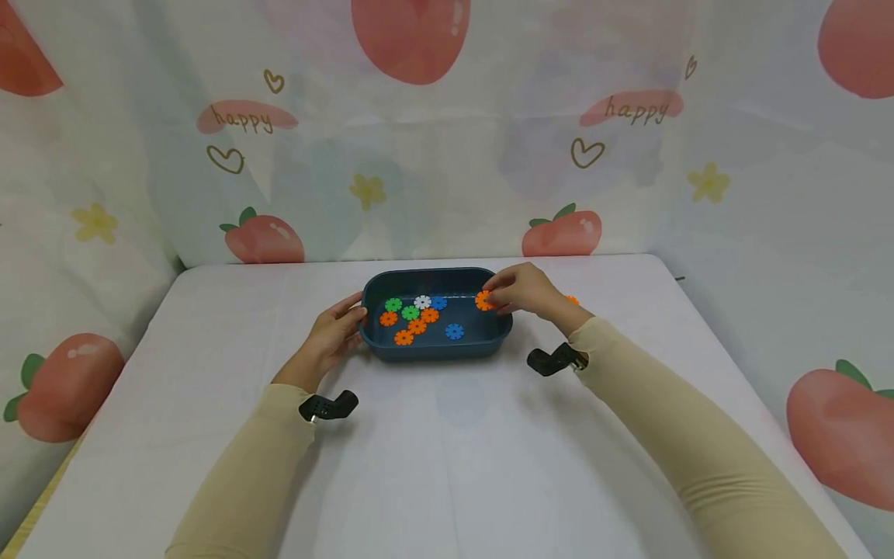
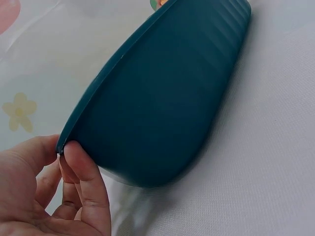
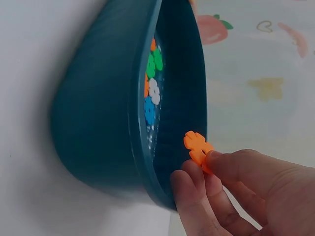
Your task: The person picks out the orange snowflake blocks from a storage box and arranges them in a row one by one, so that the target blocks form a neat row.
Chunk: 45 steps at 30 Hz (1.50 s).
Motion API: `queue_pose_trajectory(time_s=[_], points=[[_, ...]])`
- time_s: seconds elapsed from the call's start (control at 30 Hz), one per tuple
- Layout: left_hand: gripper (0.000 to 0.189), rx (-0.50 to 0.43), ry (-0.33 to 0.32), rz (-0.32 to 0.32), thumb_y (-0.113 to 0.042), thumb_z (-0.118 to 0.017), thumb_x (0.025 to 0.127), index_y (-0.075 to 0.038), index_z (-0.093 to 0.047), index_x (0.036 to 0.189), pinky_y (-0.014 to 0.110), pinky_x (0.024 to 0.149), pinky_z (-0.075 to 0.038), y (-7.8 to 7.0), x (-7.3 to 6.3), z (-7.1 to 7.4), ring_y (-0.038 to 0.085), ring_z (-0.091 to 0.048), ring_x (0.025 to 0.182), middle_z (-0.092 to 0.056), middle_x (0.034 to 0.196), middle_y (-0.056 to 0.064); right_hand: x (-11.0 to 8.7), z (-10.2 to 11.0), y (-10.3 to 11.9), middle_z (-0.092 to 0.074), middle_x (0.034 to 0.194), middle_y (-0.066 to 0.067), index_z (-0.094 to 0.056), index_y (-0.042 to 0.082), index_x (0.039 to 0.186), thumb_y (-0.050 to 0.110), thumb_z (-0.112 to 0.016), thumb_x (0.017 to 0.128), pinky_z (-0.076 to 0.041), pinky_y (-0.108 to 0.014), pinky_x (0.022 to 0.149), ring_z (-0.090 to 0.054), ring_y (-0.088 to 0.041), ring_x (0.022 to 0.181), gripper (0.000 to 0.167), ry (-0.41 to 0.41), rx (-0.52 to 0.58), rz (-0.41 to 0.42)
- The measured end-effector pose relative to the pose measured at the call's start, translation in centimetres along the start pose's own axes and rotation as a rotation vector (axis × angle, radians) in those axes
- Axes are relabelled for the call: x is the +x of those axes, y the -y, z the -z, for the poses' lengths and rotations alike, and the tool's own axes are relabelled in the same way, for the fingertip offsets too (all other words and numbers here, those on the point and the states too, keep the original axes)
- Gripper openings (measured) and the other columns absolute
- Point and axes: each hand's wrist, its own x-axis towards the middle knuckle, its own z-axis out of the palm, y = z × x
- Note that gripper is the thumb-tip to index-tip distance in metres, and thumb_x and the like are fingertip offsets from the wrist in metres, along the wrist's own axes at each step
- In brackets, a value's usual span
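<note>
A dark teal plastic basin (image 1: 436, 354) stands on the white-covered table, and my left hand (image 1: 327, 341) pinches its left rim between thumb and fingers. In the left wrist view those fingers (image 2: 88, 172) sit right at the rim's edge. Over the basin's right end, my right hand (image 1: 527, 291) pinches an orange notched plastic disc (image 3: 197, 147) between thumb and fingertips. Inside lie several similar discs: orange (image 1: 388, 318), green (image 1: 394, 304), blue (image 1: 455, 331) and a white one (image 1: 422, 302).
Another orange piece (image 1: 573, 300) shows on the table behind my right wrist, partly hidden by it. A cloth backdrop (image 1: 447, 171) printed with peaches and hearts rises behind the table's back edge. Each wrist wears a black camera mount (image 1: 328, 405).
</note>
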Motion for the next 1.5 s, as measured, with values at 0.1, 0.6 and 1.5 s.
queue_pose_trajectory(time_s=[0.1,0.6,1.5], points=[[0.051,0.004,0.0,-0.001,-0.018,-0.057,0.101,-0.022,-0.043,0.15,0.018,0.069,-0.05,0.0,0.0,0.0,0.012,-0.055,0.097,-0.049,0.132,0.006,-0.2,0.6,-0.1,-0.067,0.111,-0.024,-0.065,-0.006,0.117,0.004,-0.063,0.092,-0.059,-0.035,0.078,-0.071,-0.032,0.089,0.028,-0.01,0.004,0.0],[0.05,0.008,0.01,-0.009,-0.018,-0.055,0.102,-0.022,-0.043,0.15,0.018,0.069,-0.049,0.1,-0.1,0.0,0.014,-0.054,0.098,-0.048,0.132,0.007,-0.2,3.0,-2.5,-0.066,0.114,-0.025,-0.064,-0.006,0.121,0.01,-0.062,0.095,-0.054,-0.045,0.091,-0.07,-0.035,0.097,0.03,-0.087,0.01,-0.071],[0.05,0.009,0.001,-0.005,-0.017,-0.056,0.101,-0.023,-0.045,0.149,0.017,0.069,-0.051,0.2,0.0,0.1,0.012,-0.056,0.096,-0.051,0.129,0.007,-0.3,8.8,-9.1,-0.056,0.126,-0.026,-0.053,-0.008,0.134,0.014,-0.059,0.099,-0.053,-0.035,0.093,-0.069,-0.02,0.092,0.042,-0.18,0.042,-0.264]])
